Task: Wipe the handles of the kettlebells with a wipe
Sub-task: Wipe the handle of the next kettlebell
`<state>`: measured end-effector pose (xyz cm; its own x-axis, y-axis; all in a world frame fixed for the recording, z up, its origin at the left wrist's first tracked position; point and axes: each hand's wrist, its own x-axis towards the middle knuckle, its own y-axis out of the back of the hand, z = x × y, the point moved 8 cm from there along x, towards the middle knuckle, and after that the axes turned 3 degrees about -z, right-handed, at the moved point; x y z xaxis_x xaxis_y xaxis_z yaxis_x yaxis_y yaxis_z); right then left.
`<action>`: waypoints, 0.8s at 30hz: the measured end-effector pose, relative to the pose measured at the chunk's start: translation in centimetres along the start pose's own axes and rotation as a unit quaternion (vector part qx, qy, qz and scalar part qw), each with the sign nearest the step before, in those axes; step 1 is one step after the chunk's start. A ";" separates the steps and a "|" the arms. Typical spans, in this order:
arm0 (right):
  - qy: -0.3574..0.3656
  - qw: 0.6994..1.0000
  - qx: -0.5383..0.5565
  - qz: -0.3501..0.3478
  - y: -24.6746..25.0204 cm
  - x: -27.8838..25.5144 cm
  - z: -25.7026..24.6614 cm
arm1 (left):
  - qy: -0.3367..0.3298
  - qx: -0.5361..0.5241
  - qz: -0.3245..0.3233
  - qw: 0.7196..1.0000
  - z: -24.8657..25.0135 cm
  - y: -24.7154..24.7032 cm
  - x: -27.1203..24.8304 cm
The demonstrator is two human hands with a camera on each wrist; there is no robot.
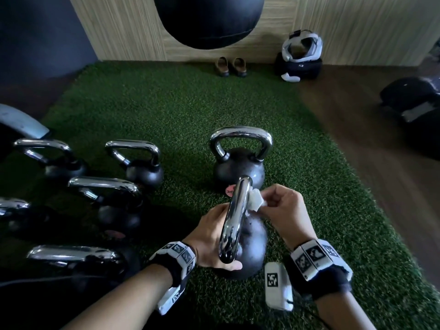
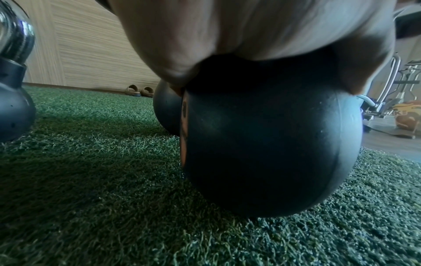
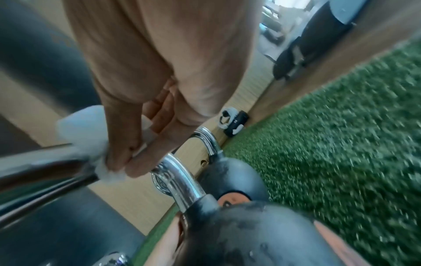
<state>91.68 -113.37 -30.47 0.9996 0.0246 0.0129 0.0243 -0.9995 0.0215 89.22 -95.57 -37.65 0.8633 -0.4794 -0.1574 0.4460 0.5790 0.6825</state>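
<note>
The nearest kettlebell (image 1: 253, 244) stands on the green turf, black ball below, chrome handle (image 1: 234, 217) end-on to me. My left hand (image 1: 209, 236) grips the ball from the left, thumb wrapped round its near side; in the left wrist view the palm (image 2: 250, 27) lies over the ball (image 2: 273, 144). My right hand (image 1: 281, 206) pinches a crumpled white wipe (image 1: 254, 200) and presses it against the right side of the handle near its top. In the right wrist view the fingers (image 3: 141, 144) hold the wipe (image 3: 84, 126) on the chrome bar (image 3: 45, 167).
A second kettlebell (image 1: 240, 167) stands just behind the one I hold. Several more (image 1: 140, 167) crowd the left side. A white tagged pack (image 1: 277, 285) lies by my right wrist. Slippers (image 1: 229, 66), a headset on a bag (image 1: 301, 53) and a hanging punching bag (image 1: 209, 20) are at the wall.
</note>
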 end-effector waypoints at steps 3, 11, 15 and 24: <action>-0.003 0.995 -0.079 -0.066 -0.8 -1.1 -0.3 | -0.022 0.044 0.030 0.998 1.5 1.0 -0.6; 0.055 0.970 -0.226 0.067 -1.3 0.4 -1.2 | -0.016 0.035 0.014 0.999 2.0 1.3 -0.7; 0.083 0.963 -0.237 0.096 -1.9 -1.3 -1.7 | -0.020 0.058 0.002 0.998 2.2 1.3 -0.8; -0.008 0.960 -0.214 0.181 -1.7 1.2 0.3 | -0.049 0.046 0.017 0.998 2.2 1.4 -0.8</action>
<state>92.89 -111.69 -30.82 0.9419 -0.3261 0.0809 -0.3283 -0.8422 0.4276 88.68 -95.82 -34.99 0.8484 -0.5253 -0.0651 0.3893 0.5359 0.7492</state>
